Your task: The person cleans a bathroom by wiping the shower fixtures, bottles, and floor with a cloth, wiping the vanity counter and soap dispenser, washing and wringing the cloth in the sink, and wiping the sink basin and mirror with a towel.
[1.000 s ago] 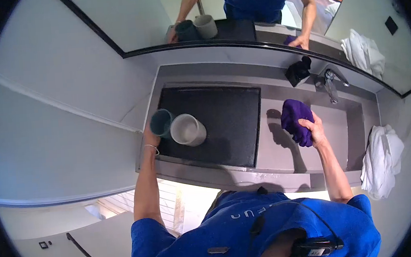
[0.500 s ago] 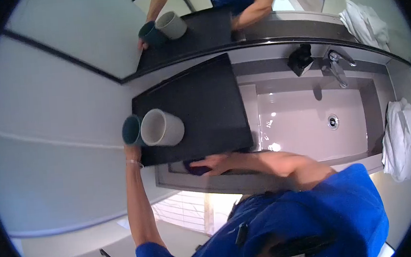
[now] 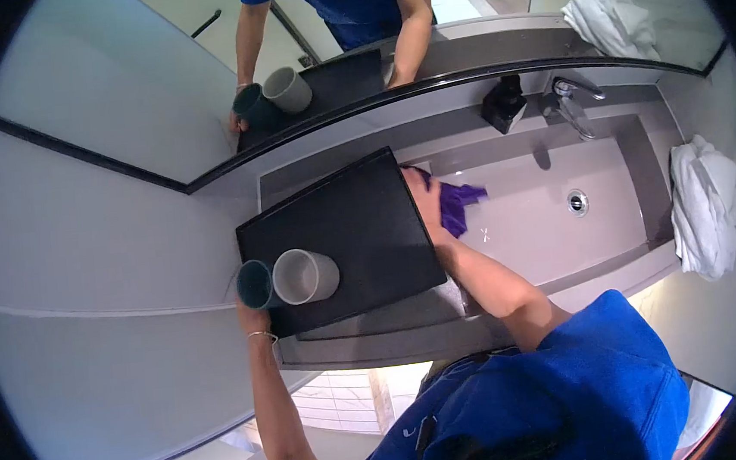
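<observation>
A black tray (image 3: 359, 222) is held up at a slant over the left part of the counter. My left hand (image 3: 253, 319) is closed on its left front corner, with the fingers partly hidden behind a teal cup (image 3: 256, 285). Beside that cup, a white cup (image 3: 306, 276) stands on the tray, and the two seem to touch. My right hand (image 3: 424, 198) reaches past the tray's right edge and presses on a purple cloth (image 3: 454, 208) at the left side of the sink. The tray hides part of this hand.
The sink (image 3: 549, 224) has a chrome faucet (image 3: 574, 106) at the back and a drain (image 3: 578, 202). A black dispenser (image 3: 505, 105) stands left of the faucet. White towels (image 3: 705, 208) hang at the right. A mirror (image 3: 491, 39) runs behind the counter, and a wall (image 3: 101, 242) closes the left.
My right hand has moved with the purple cloth from the counter's front, under the tray, to its back right side. The tray with both cups sits lower in view, nearer to me.
</observation>
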Available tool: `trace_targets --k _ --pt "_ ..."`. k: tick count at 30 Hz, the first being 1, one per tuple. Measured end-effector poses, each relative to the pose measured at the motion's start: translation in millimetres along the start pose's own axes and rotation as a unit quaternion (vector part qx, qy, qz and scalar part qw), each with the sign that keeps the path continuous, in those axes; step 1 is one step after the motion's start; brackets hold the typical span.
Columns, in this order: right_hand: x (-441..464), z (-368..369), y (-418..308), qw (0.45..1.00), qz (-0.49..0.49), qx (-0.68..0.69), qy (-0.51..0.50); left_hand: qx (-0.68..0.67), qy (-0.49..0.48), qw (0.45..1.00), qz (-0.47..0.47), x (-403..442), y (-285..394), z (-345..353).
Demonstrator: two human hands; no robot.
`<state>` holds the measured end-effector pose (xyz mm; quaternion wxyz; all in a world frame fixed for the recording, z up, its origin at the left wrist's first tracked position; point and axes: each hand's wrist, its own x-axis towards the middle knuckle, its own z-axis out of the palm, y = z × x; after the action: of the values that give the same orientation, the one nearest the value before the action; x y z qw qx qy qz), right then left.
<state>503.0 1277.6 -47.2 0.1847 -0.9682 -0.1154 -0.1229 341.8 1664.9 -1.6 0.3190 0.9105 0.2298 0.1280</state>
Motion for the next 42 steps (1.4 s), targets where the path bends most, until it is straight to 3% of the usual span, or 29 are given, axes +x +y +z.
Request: trace_targets --k 2,3,5,6,7,10,12,13,16,20,22,23,24,26,29,30,32,35,40,42 --pt "-26 -48 7 0.995 0.060 0.076 -0.027 0.157 0.000 0.986 0.048 6 4 8" --pt "-45 -57 17 0.995 0.005 0.093 -0.025 0.042 0.017 0.999 0.003 16 -11 25" --pt "-86 -51 41 0.988 -0.095 0.111 -0.051 0.040 0.014 0.999 0.009 11 24 30" --pt "-105 -73 44 0.980 -0.144 0.057 -0.123 0.046 0.014 0.999 0.009 11 41 37" --pt "-115 -120 36 0.962 -0.121 0.094 -0.227 0.035 0.007 0.999 0.017 21 24 48" --pt "-151 -135 66 0.968 -0.119 0.119 -0.185 -0.097 -0.064 0.990 0.079 46 -31 80" --pt "-155 -144 92 0.965 -0.067 0.204 -0.151 0.023 -0.011 0.995 0.096 48 -22 87" --pt "-151 -150 102 0.952 -0.003 0.271 -0.140 0.016 -0.007 0.995 0.099 49 -15 89" --pt "-113 -164 110 0.952 0.008 0.305 -0.010 0.013 0.004 0.999 0.040 36 19 84" --pt "-18 -171 75 0.959 -0.090 0.246 0.104 0.044 0.019 0.999 0.006 12 50 75" --pt "29 -144 64 0.974 -0.141 0.162 0.076 0.075 0.035 0.996 -0.008 1 62 72" --pt "48 -135 60 0.983 -0.144 0.109 -0.014 0.089 0.035 0.995 -0.012 -5 69 72" --pt "60 -118 59 0.981 -0.155 0.117 -0.013 0.102 0.035 0.994 -0.016 -9 78 71" --pt "77 -90 59 0.962 -0.240 -0.046 -0.125 0.177 0.046 0.980 -0.084 -6 88 70" --pt "87 -86 64 0.966 -0.202 -0.029 -0.158 0.261 -0.021 0.963 0.066 4 71 66" --pt "88 -83 72 0.971 -0.163 0.008 -0.173 0.261 -0.019 0.964 0.049 4 79 64" --pt "85 -85 81 0.984 -0.109 0.000 -0.143 0.368 -0.104 0.924 0.028 15 106 56" --pt "78 -96 92 0.990 -0.063 -0.034 -0.125 0.406 -0.097 0.908 0.040 25 104 62" --pt "51 -107 121 0.992 -0.075 -0.082 -0.064 0.448 -0.134 0.884 -0.008 50 128 38" --pt "35 -132 127 0.993 -0.075 -0.019 -0.086 0.446 -0.123 0.886 -0.022 62 150 13"
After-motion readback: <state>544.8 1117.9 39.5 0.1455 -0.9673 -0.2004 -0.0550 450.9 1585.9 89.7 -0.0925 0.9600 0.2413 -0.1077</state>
